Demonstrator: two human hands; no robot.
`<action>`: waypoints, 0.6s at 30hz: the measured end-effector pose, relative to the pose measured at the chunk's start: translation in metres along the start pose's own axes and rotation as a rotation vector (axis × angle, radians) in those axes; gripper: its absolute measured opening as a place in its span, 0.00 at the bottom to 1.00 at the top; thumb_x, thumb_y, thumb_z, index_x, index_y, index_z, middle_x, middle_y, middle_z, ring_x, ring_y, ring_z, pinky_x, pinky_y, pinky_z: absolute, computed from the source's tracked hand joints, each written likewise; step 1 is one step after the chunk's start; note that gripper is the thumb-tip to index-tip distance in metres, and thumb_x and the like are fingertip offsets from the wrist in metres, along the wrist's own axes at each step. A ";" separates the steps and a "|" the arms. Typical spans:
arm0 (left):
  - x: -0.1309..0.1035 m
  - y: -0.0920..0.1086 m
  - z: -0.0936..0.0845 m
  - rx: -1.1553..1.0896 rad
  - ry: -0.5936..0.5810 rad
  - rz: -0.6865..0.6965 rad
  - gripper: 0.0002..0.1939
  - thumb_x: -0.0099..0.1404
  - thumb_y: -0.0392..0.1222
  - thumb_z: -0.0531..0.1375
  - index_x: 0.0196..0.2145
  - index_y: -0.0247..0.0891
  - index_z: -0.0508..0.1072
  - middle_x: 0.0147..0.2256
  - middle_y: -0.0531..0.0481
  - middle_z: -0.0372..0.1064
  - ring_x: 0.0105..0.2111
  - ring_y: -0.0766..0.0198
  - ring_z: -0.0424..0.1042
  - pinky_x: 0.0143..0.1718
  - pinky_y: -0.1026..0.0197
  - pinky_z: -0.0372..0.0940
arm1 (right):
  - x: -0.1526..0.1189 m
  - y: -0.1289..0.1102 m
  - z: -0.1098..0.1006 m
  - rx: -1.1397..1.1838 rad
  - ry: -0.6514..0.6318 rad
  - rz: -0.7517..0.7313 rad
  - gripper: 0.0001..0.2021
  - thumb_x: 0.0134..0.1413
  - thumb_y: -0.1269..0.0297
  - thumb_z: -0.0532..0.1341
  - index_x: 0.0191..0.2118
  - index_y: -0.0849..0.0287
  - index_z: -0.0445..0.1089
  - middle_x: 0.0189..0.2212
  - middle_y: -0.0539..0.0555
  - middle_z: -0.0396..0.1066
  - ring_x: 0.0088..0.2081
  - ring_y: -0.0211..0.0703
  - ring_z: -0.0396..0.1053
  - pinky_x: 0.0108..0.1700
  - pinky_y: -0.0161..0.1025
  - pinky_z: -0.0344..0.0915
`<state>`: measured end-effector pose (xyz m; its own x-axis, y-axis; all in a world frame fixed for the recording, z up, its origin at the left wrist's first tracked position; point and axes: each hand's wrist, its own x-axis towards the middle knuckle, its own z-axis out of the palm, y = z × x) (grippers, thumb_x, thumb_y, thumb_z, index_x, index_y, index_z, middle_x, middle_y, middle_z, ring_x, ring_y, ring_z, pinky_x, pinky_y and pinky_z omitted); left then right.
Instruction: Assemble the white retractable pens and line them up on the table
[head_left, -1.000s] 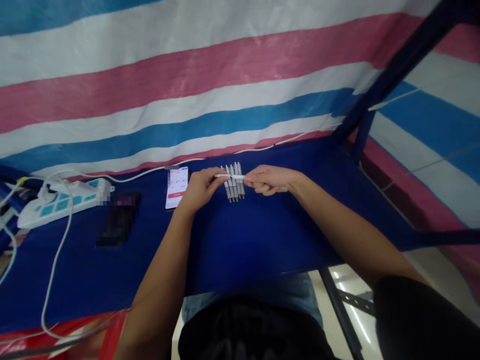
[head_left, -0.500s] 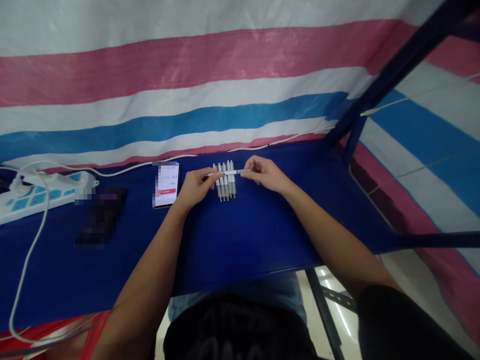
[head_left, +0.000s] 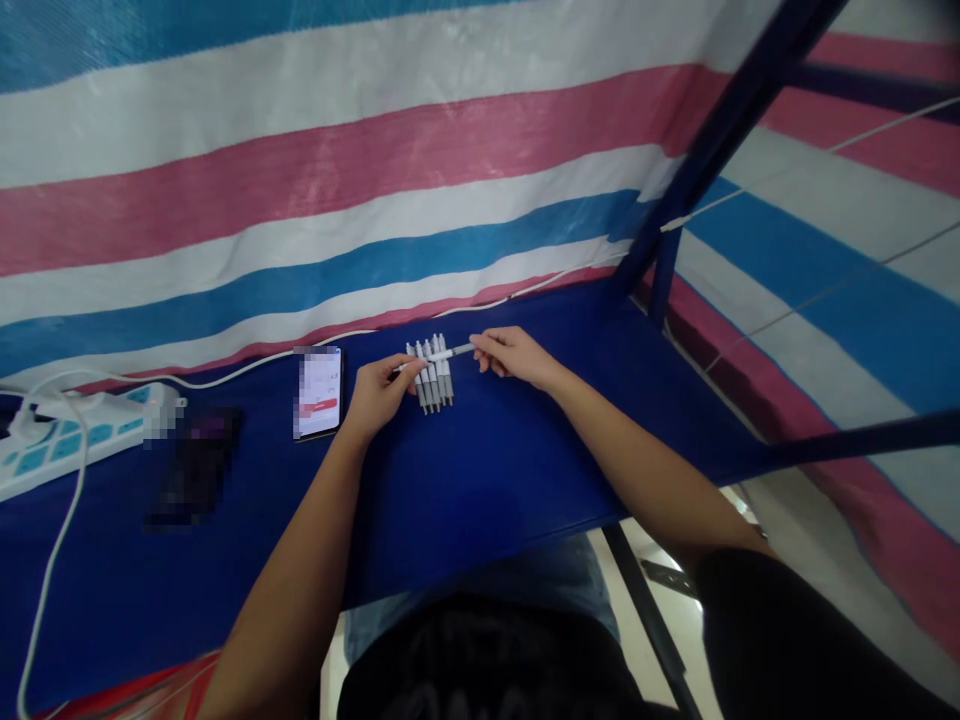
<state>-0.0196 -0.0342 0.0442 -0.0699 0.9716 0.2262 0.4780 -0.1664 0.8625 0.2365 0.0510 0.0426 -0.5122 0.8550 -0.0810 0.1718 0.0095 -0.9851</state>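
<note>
Several white and grey pens (head_left: 433,385) lie side by side in a row on the blue table (head_left: 480,480). Across and above their upper part is one more white and grey pen (head_left: 448,354), held roughly level between both hands. My left hand (head_left: 382,392) pinches its left end, just left of the row. The fingertips of my right hand (head_left: 511,356) are closed on its grey right end, to the right of the row. My left fingers partly cover the held pen's left end.
A lit phone (head_left: 319,392) lies left of my left hand. Further left are a dark blurred object (head_left: 196,465) and a white power strip (head_left: 90,435) with a white cable (head_left: 64,515). A dark blue frame post (head_left: 664,260) stands at the right rear.
The camera view has shifted and tilted. The held pen now slants up toward the right, and more of its middle shows between my hands.
</note>
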 end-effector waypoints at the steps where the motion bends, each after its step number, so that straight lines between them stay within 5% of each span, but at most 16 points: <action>1: 0.000 0.000 0.001 -0.002 -0.001 0.003 0.13 0.68 0.50 0.66 0.35 0.39 0.85 0.20 0.54 0.70 0.19 0.69 0.59 0.21 0.64 0.53 | 0.000 0.000 -0.001 0.021 0.001 -0.023 0.12 0.66 0.53 0.68 0.37 0.54 0.71 0.29 0.50 0.74 0.23 0.35 0.62 0.22 0.35 0.55; 4: 0.000 0.000 0.003 -0.008 0.000 0.014 0.13 0.69 0.50 0.66 0.35 0.39 0.84 0.20 0.54 0.70 0.18 0.70 0.58 0.21 0.64 0.53 | 0.000 0.001 -0.002 0.114 0.004 -0.099 0.16 0.56 0.63 0.74 0.47 0.51 0.70 0.34 0.48 0.76 0.26 0.36 0.67 0.24 0.35 0.61; 6: 0.000 -0.001 0.003 -0.016 0.002 0.026 0.13 0.69 0.50 0.66 0.35 0.38 0.84 0.20 0.54 0.70 0.18 0.69 0.59 0.21 0.64 0.54 | 0.001 0.003 -0.001 0.130 0.005 -0.100 0.10 0.63 0.58 0.70 0.41 0.52 0.70 0.31 0.49 0.75 0.25 0.35 0.66 0.25 0.36 0.62; 8: -0.001 -0.002 0.004 -0.019 0.007 0.039 0.13 0.69 0.50 0.66 0.36 0.38 0.84 0.21 0.54 0.71 0.19 0.69 0.61 0.21 0.64 0.55 | 0.002 0.005 0.000 0.116 0.030 -0.094 0.13 0.68 0.54 0.66 0.34 0.54 0.68 0.27 0.49 0.73 0.24 0.35 0.64 0.26 0.37 0.63; 10: -0.001 -0.005 0.005 -0.014 0.009 0.046 0.13 0.69 0.51 0.67 0.36 0.39 0.84 0.21 0.54 0.71 0.20 0.68 0.63 0.22 0.64 0.57 | 0.004 0.008 0.000 0.125 0.070 -0.116 0.12 0.64 0.57 0.70 0.33 0.54 0.69 0.27 0.49 0.73 0.26 0.36 0.66 0.30 0.38 0.67; 14: 0.000 -0.013 0.006 0.006 -0.014 0.067 0.13 0.68 0.52 0.68 0.38 0.40 0.85 0.27 0.51 0.77 0.25 0.65 0.71 0.28 0.62 0.63 | 0.008 0.010 0.000 0.280 0.128 -0.180 0.12 0.50 0.65 0.76 0.38 0.53 0.75 0.36 0.50 0.78 0.36 0.40 0.73 0.40 0.41 0.73; 18: 0.001 -0.016 0.007 0.131 -0.010 0.194 0.08 0.67 0.48 0.71 0.38 0.42 0.86 0.29 0.51 0.75 0.27 0.65 0.69 0.31 0.60 0.63 | 0.009 0.008 -0.001 0.411 0.178 -0.231 0.13 0.51 0.64 0.75 0.40 0.52 0.74 0.43 0.51 0.80 0.44 0.44 0.76 0.49 0.45 0.76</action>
<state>-0.0209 -0.0295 0.0272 0.0429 0.9252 0.3770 0.5910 -0.3277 0.7371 0.2341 0.0595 0.0346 -0.3400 0.9303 0.1378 -0.2932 0.0344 -0.9554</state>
